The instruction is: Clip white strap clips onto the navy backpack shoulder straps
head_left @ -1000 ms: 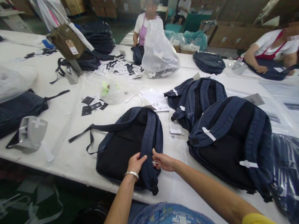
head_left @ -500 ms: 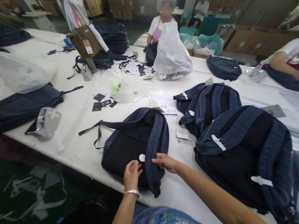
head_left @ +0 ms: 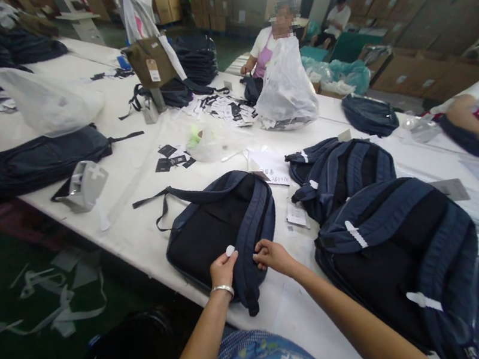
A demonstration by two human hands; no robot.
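Observation:
In front of me a dark blue backpack (head_left: 206, 242) lies on the table, its black back panel up and its shoulder straps on top. My left hand (head_left: 223, 269) pinches a white strip (head_left: 230, 251) by its rounded end, beside the near shoulder strap (head_left: 248, 235). On the strap's other side my right hand (head_left: 273, 257) is closed, thumb and fingertips together at the strap's edge. What those fingertips hold is too small to make out. To the right, another backpack (head_left: 380, 266) has similar white strips (head_left: 356, 234) around its straps.
More backpacks (head_left: 351, 168) lie behind on the right. A paper with writing (head_left: 267, 166), black tags (head_left: 172, 157), a silver holder (head_left: 88, 185) and plastic bags (head_left: 284, 90) are on the white table (head_left: 134, 232). Co-workers sit across the table. White scraps litter the floor at left.
My left hand has moved up to the white strip's rounded end and pinched it. My right hand's fingers have curled in at the strap's edge. The whole view has shifted slightly.

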